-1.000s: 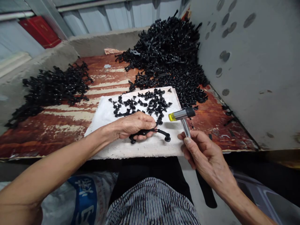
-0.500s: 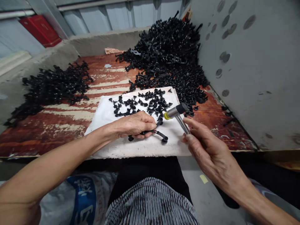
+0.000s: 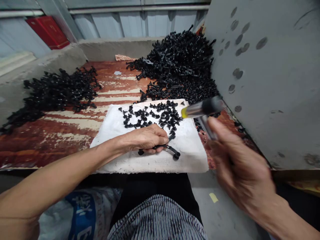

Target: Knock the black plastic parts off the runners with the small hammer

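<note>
My left hand (image 3: 152, 138) is closed around a black armed part (image 3: 172, 150) on the white padded board (image 3: 192, 160); its round-ended arms stick out to the right of my fingers. The rest of it is hidden under the hand. In my right hand (image 3: 240, 166) is a mallet (image 3: 200, 108) with a metal head, a yellow face on the left and a black one on the right, held up over the board's right edge and blurred by motion. Many small black stud-like pieces (image 3: 165, 116) lie loose on the far half of the board.
A tall heap of black parts (image 3: 182, 60) fills the back right, against a grey spotted panel (image 3: 250, 83). Another pile of black parts (image 3: 60, 90) lies at the left on the worn red-brown tabletop (image 3: 117, 86). A red box-like object (image 3: 47, 31) sits on the back-left ledge.
My right hand has swung the mallet up and to the right, away from the board. The left hand keeps its grip on the black part. The view has shifted slightly.
</note>
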### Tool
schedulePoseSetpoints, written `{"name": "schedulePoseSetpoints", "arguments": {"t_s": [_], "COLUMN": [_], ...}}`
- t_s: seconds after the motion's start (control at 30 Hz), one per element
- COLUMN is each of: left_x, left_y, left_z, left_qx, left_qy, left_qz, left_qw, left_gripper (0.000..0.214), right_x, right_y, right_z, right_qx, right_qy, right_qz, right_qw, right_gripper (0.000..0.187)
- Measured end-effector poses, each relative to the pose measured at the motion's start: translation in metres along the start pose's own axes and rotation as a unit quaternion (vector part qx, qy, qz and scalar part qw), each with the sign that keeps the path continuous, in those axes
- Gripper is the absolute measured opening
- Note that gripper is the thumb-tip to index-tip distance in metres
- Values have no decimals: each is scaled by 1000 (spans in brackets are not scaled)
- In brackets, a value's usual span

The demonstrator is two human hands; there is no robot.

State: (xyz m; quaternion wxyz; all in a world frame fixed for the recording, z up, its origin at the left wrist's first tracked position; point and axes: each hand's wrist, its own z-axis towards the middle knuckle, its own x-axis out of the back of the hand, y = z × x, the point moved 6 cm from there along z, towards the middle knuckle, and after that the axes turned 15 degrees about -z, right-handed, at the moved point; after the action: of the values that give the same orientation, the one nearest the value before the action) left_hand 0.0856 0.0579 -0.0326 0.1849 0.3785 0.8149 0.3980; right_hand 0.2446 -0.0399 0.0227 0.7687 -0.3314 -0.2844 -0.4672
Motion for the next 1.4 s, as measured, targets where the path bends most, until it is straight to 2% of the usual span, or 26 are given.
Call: {"name": "schedulePoseSetpoints", "arguments": {"t_s": [0.07, 0.1, 0.13, 0.2, 0.23, 0.37, 0.4, 0.43, 0.5, 0.57, 0.6, 0.67, 0.7, 0.77, 0.8, 0.83, 0.87, 0.9, 0.93, 1.0, 1.03, 1.07, 1.13, 1.17, 1.23, 1.4], "left_x": [1, 2, 2, 3, 4, 0, -2, -4, -1, 21, 42, 104, 137, 193, 212, 220, 220, 212, 195, 140, 110, 79, 30, 14, 0, 8], "left_y": [-1, -2, -2, -4, -4, -5, -5, -4, 3, 16, 25, 47, 60, 83, 90, 95, 97, 97, 95, 86, 79, 73, 63, 59, 52, 29], "left_z": [2, 3, 4, 6, 7, 3, 1, -2, -9, -20, -28, -55, -72, -105, -117, -122, -119, -109, -92, -45, -25, -7, 17, 24, 32, 20], "left_qx": [-9, -14, -17, -24, -27, -36, -34, -34, -47, -70, -77, -89, -98, -109, -110, -129, -158, -182, -207, -262, -277, -283, -302, -308, -299, -249], "left_qy": [-1, -6, -12, -25, -27, -20, -19, -18, -11, 37, 87, 270, 370, 552, 621, 660, 670, 657, 609, 436, 359, 285, 180, 149, 117, 94], "left_qz": [6, 10, 12, 14, 15, 27, 28, 31, 53, 97, 119, 181, 233, 316, 332, 345, 355, 368, 394, 438, 439, 453, 492, 506, 520, 515], "left_qw": [1000, 1000, 1000, 999, 999, 999, 999, 999, 997, 992, 986, 941, 894, 764, 702, 655, 633, 632, 657, 741, 776, 796, 796, 792, 792, 815], "left_gripper": [36, 36, 35, 33, 32, 31, 30, 29, 24, 18, 16, 16, 17, 22, 30, 38, 43, 45, 45, 44, 45, 48, 52, 55, 60, 65], "right_x": [-12, -17, -20, -14, -15, -26, -27, -29, -39, -50, -54, -61, -62, -64, -65, -65, -65, -65, -65, -62, -61, -60, -58, -57, -57, -57], "right_y": [-3, -1, 4, 14, 16, 14, 20, 27, 40, 48, 51, 56, 57, 59, 59, 59, 58, 57, 56, 54, 53, 52, 51, 51, 52, 52], "right_z": [-5, -8, -12, -16, -18, -17, -17, -19, -26, -34, -37, -42, -43, -44, -44, -44, -45, -45, -45, -44, -44, -43, -43, -43, -44, -45], "right_qx": [39, 32, 4, -70, -83, -89, -151, -226, -368, -461, -490, -520, -524, -518, -513, -509, -507, -507, -508, -510, -511, -512, -514, -514, -513, -504], "right_qy": [-71, -90, -95, -22, -22, -108, -102, -93, -94, -86, -82, -75, -71, -63, -61, -60, -58, -56, -53, -45, -43, -42, -41, -40, -39, -38], "right_qz": [2, 8, 18, 40, 53, 100, 137, 184, 305, 394, 423, 456, 465, 473, 473, 472, 471, 470, 468, 461, 457, 453, 446, 443, 441, 452], "right_qw": [997, 995, 995, 996, 995, 985, 974, 952, 873, 791, 758, 718, 710, 710, 714, 717, 719, 720, 721, 725, 727, 729, 732, 733, 736, 735], "right_gripper": [55, 54, 53, 55, 54, 41, 37, 36, 50, 69, 74, 76, 75, 71, 70, 69, 67, 66, 64, 63, 62, 62, 63, 64, 65, 58]}}
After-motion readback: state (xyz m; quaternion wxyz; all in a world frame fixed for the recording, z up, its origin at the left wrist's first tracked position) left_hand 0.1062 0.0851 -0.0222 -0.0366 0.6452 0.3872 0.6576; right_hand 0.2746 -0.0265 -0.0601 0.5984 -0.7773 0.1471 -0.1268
